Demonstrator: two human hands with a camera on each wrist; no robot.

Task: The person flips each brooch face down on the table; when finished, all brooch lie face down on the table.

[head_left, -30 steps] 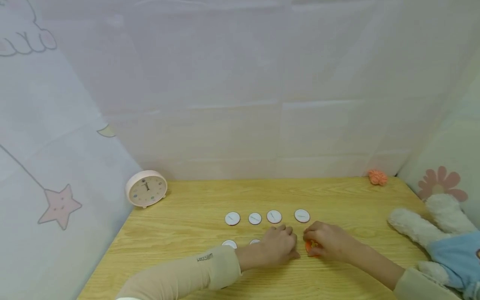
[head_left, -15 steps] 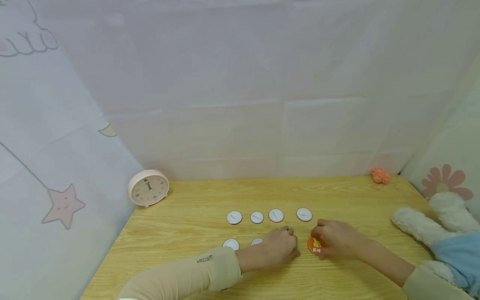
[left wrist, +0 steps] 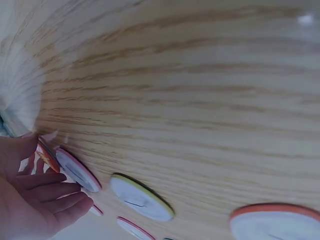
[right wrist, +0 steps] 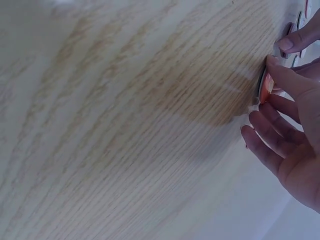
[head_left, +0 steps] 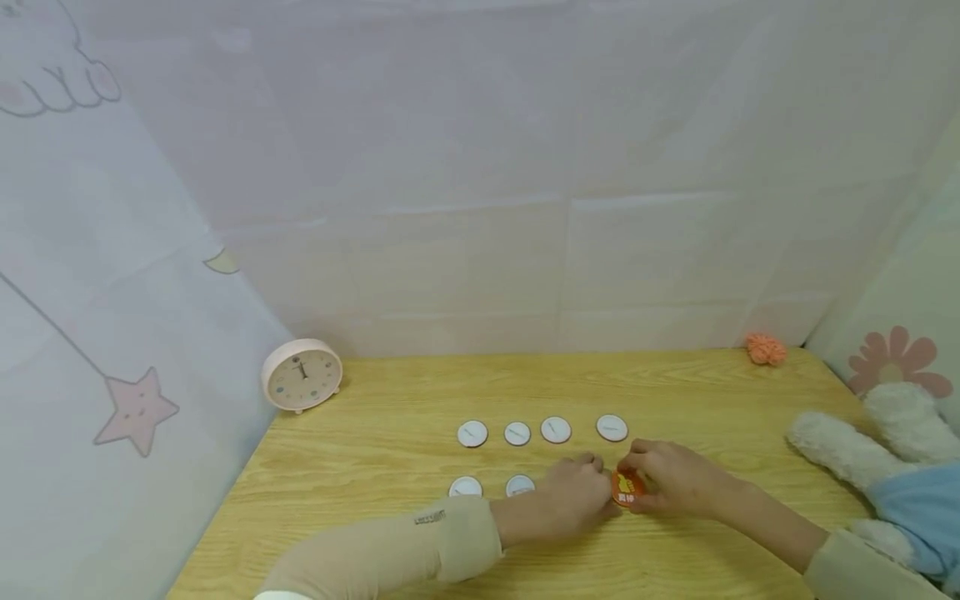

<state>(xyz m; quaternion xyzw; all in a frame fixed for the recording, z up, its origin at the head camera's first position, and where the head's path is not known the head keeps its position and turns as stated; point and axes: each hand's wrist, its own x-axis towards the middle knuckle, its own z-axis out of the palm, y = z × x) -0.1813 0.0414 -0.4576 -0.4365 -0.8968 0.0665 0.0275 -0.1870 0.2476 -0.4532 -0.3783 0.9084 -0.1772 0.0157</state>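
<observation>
My right hand [head_left: 678, 481] pinches an orange round badge [head_left: 626, 488] between thumb and fingers, low over the wooden table. A yellow thumbs-up and white characters mark the badge's face. Close on its left is my left hand [head_left: 573, 498], thumb near the badge and the other fingers loosely extended in the left wrist view. I cannot tell whether the left hand touches the badge. A purple-rimmed badge [left wrist: 77, 169] lies white side up beside the left fingers; the left hand hides it in the head view.
White-backed badges lie in a back row, from a left badge [head_left: 472, 433] to a right badge [head_left: 612, 427]. Two front ones show past the left forearm, including a badge [head_left: 466, 487]. A clock [head_left: 302, 376], a coral yarn-like bundle [head_left: 766, 349] and a plush toy [head_left: 900, 492] stand around.
The right hand shifted its hold, uncovering more of the orange badge's face. The left hand moved slightly right, closer to it, exposing more of a front-row badge. The head view drifted slightly.
</observation>
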